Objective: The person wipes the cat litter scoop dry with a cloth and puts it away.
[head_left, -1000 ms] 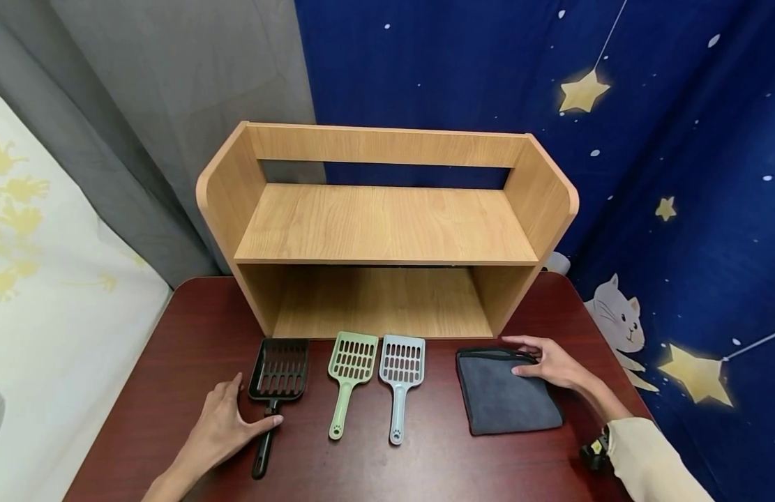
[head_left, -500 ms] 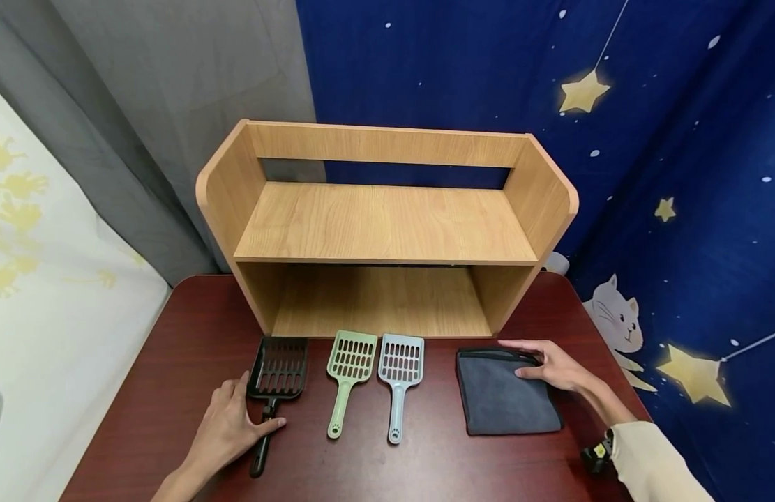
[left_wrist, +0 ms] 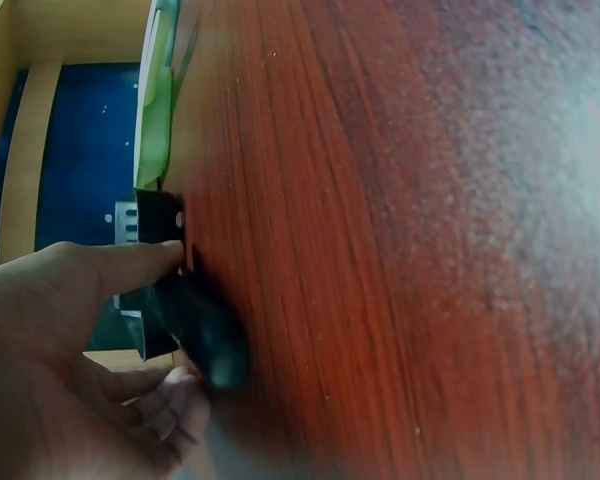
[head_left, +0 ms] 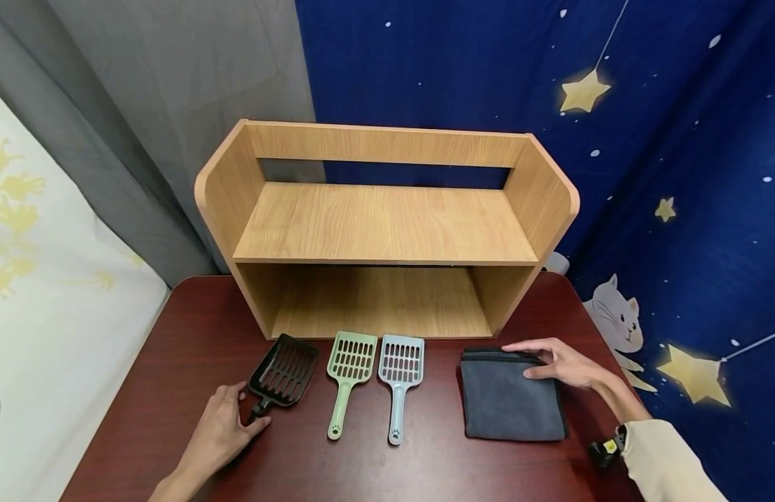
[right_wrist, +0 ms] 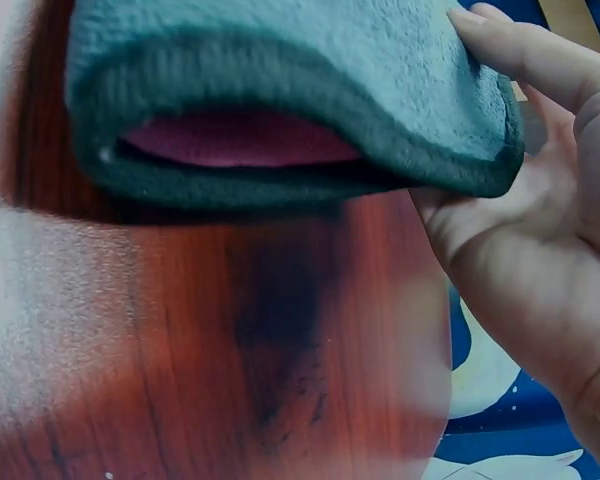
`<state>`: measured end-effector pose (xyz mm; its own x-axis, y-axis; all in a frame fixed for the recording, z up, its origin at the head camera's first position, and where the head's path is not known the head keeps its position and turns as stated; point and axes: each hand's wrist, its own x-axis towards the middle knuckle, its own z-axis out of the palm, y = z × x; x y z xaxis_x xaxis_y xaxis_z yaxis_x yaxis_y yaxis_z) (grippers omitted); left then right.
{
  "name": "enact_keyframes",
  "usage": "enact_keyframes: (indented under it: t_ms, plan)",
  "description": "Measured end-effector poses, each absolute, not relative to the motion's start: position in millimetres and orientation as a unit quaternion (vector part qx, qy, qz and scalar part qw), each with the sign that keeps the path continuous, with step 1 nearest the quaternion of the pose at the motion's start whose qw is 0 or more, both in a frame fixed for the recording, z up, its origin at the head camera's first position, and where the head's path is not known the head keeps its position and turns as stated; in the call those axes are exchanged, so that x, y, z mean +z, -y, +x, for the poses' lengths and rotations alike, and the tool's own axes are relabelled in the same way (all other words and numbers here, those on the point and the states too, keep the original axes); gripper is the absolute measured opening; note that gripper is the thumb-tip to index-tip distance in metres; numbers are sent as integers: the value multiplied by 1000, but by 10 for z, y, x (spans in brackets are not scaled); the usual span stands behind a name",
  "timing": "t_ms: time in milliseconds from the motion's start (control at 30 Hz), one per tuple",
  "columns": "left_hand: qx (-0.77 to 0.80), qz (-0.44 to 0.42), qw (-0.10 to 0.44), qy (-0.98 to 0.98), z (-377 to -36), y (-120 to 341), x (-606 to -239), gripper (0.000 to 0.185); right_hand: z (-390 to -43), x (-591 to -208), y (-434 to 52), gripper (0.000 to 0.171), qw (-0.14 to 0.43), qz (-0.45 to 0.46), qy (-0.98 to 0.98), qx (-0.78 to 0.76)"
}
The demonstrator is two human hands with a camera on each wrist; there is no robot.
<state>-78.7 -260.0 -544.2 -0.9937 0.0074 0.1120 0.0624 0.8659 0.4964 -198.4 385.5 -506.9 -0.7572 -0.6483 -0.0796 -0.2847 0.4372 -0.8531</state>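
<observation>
My left hand (head_left: pixel 214 429) grips the handle of a black slotted litter scoop (head_left: pixel 283 369), with thumb and fingers on either side of it. The scoop is turned, its head pointing up and to the right; its handle (left_wrist: pixel 212 340) shows close over the tabletop in the left wrist view. On the right, a folded dark grey cloth (head_left: pixel 513 401) is pinched at its right edge by my right hand (head_left: pixel 566 364), thumb on top. The right wrist view shows the cloth (right_wrist: pixel 280 60) raised over the table, with a pink layer (right_wrist: pixel 240 140) inside its fold.
Between the hands lie a green litter scoop (head_left: pixel 349 369) and a light blue litter scoop (head_left: pixel 400 376), side by side. Behind them stands a two-tier wooden shelf (head_left: pixel 387 223) on the dark red table (head_left: pixel 337 474). Curtains (head_left: pixel 456 63) hang behind.
The black scoop has turned clockwise, and my left fingers have closed round its handle. The cloth has shifted slightly right and turned a little with my right hand. The green and blue scoops stay put.
</observation>
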Motion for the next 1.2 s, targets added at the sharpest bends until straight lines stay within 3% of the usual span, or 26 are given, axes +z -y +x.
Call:
enact_keyframes:
  t_ms: [200,500,667,867,1200]
  plan:
    - [-257,-19,42,965,-776,2620,-5444,57,-1975,-4999,-3858,41,224,-295,-821,-435]
    - [-261,-45,98,959,-776,2633,-5500,41,-1956,-4871,-3772,34,267,-303,-780,-477]
    - [-271,-45,81,958,-786,2670,-5504,32,-1933,-4806,-3705,34,276,-297,-753,-519]
    - [-279,-42,47,958,-776,2728,-5482,28,-1897,-4751,-3623,34,266,-288,-710,-585]
    - [-273,-82,46,957,-831,2745,-5259,30,-1796,-4647,-3558,46,248,-270,-616,-697]
